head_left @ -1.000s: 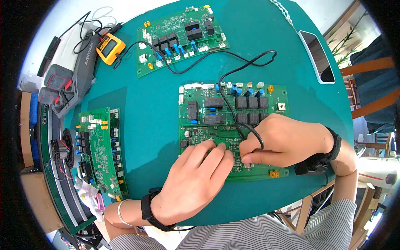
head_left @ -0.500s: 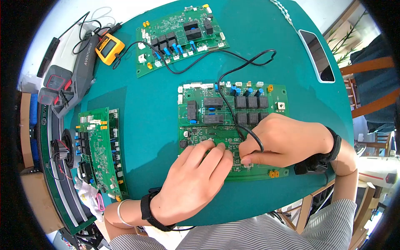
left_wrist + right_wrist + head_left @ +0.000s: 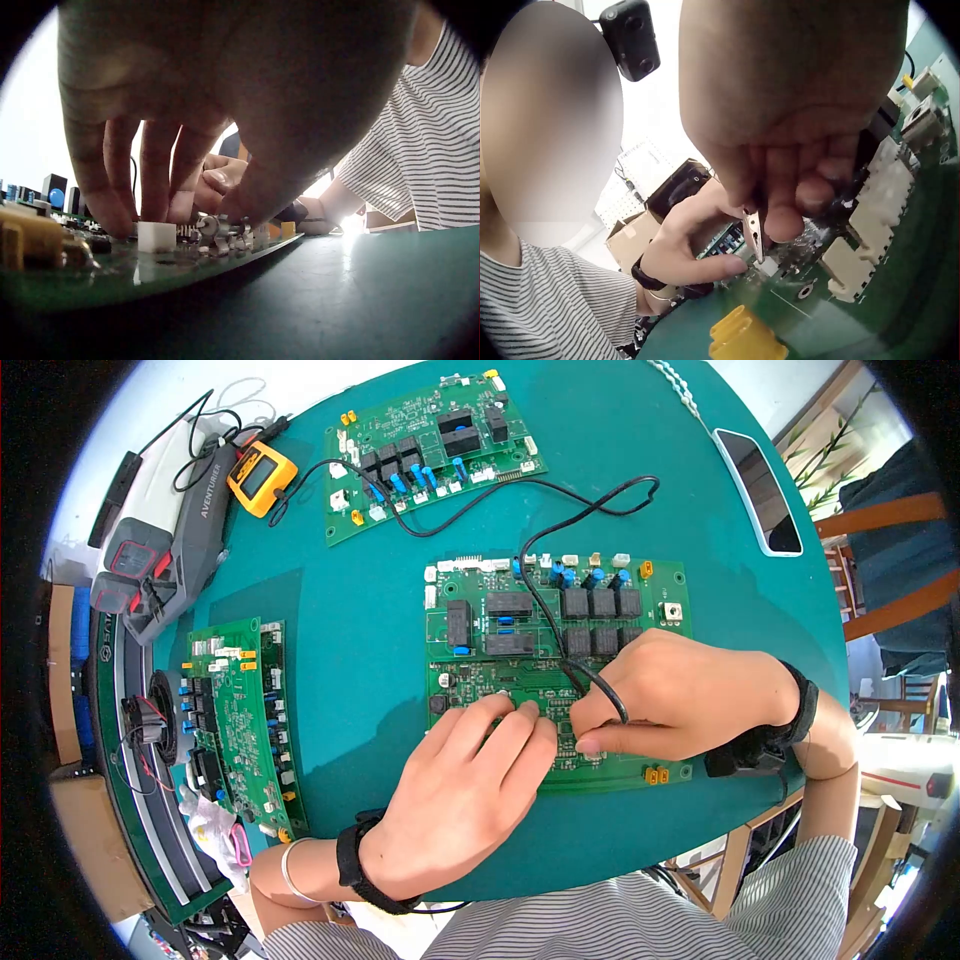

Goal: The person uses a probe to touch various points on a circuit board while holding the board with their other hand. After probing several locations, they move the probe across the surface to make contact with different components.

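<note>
Green tabletop [image 3: 365, 620] carries the left board [image 3: 240, 730] near its left edge, then spreads in a broad strip to the central board [image 3: 540, 675]. The left hand [image 3: 450, 790], fingers loosely spread, touches that board's near half. The right hand [image 3: 680, 695] (just beside the left) pinches a metal clip [image 3: 754, 234] over it; whether the tip touches, I cannot tell. A phone [image 3: 757, 495] lies beside the right edge.

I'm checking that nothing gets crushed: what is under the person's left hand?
Under the left hand is part of the green circuit board, with a white block and metal parts visible from the left wrist. What lies directly beneath the fingertips is hidden.
</note>
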{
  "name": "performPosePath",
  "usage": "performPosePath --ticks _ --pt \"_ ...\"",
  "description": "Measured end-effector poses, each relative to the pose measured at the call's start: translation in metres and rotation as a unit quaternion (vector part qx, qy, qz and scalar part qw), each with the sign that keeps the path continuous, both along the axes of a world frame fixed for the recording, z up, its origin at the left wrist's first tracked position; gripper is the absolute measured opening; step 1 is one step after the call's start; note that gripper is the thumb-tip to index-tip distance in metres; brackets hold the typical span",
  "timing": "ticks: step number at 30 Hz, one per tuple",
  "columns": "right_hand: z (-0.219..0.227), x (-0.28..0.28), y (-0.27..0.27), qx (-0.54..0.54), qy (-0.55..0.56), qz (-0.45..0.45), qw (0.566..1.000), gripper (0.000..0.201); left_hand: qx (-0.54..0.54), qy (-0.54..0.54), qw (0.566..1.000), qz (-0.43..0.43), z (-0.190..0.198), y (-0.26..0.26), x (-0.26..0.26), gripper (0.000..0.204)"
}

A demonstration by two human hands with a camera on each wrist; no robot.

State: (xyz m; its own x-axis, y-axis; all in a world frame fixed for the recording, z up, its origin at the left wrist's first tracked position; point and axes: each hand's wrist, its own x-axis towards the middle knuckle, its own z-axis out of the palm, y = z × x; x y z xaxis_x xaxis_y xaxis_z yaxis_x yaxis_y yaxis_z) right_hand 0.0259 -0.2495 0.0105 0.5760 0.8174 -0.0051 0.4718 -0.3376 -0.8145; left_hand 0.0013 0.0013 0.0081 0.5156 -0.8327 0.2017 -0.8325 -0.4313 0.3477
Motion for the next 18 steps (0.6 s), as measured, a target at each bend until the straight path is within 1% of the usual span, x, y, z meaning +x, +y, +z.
performPosePath --ticks 7,9,18 --pt "0.0035 0.0 0.0008 -0.004 0.025 -0.006 1.0 0.034 0.001 0.002 1.0 -0.002 -0.001 0.0005 0.0002 0.048" --pt "0.0034 -0.0002 0.0012 -0.011 0.006 -0.006 1.0 0.034 0.001 0.002 1.0 -0.001 -0.0006 0.0004 0.0002 0.048" --pt "0.0022 -0.0008 0.0022 -0.003 -0.008 -0.011 1.0 0.033 -0.003 0.003 1.0 0.0 -0.0006 -0.0003 0.0007 0.047"
